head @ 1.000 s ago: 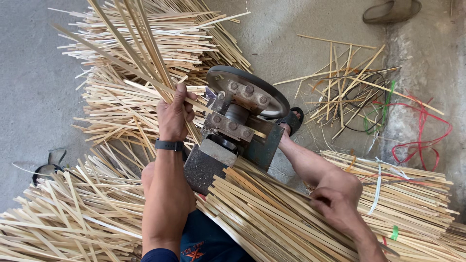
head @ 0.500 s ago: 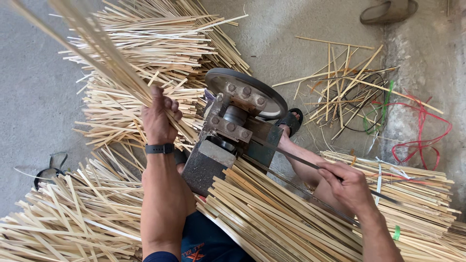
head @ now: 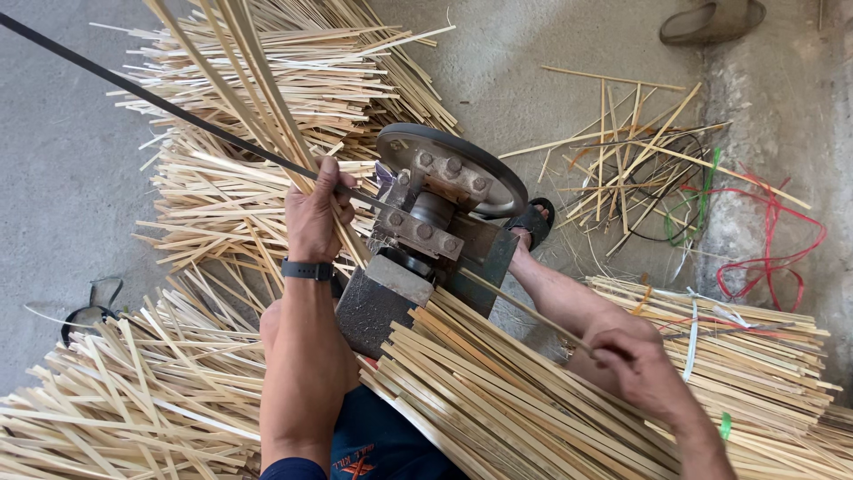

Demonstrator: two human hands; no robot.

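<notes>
Head view — left hand (head: pixel 313 213) clenched on bamboo strips (head: pixel 233 62), right hand (head: pixel 633 360) pinching one strip (head: pixel 524 311) by the machine (head: pixel 426 231).

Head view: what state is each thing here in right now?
Left hand: closed on bamboo strips, lifted above the machine.
Right hand: pinching a single strip that runs into the machine.
Splitting machine: upright; running or not, cannot tell.
Strip bundle: lying across the lap.

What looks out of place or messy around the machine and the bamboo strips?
Loose bamboo strips lie crossed at odd angles on the concrete right of the machine, tangled with red, green and black cords, unlike the neat stack in front. The left hand grips strips; the right hand pinches one.
</notes>
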